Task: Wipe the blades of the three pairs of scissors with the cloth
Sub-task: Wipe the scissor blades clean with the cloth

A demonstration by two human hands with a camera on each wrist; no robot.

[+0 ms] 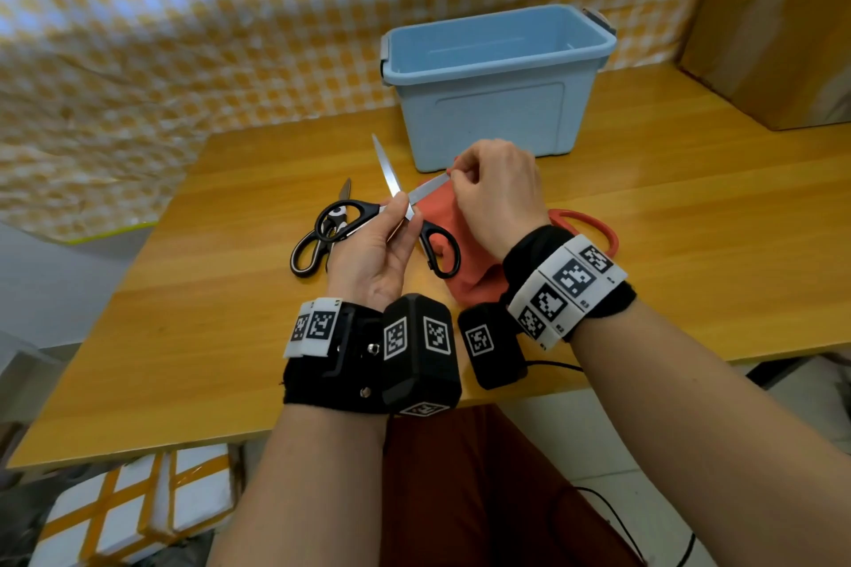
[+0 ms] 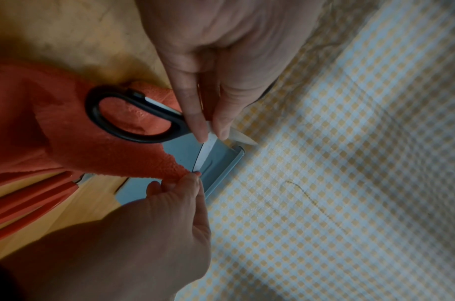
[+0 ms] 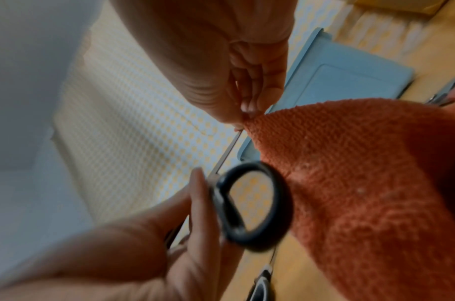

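Over the wooden table (image 1: 644, 207), in front of the blue bin (image 1: 497, 74), the orange cloth (image 1: 442, 216) is hanging from the right hand (image 1: 495, 193), which is pinching it round one blade tip of the black-handled scissors (image 1: 405, 207); the left hand (image 1: 377, 249) is gripping them spread open at the pivot; next, I'd say, wiping the other blade, with two pairs waiting on the table

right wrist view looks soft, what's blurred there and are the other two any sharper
Right wrist: black scissor handle and left hand are smeared, orange cloth somewhat crisper. Left wrist: dim, but sharper. Head: bright and sharp, edges bowed by the wide lens.
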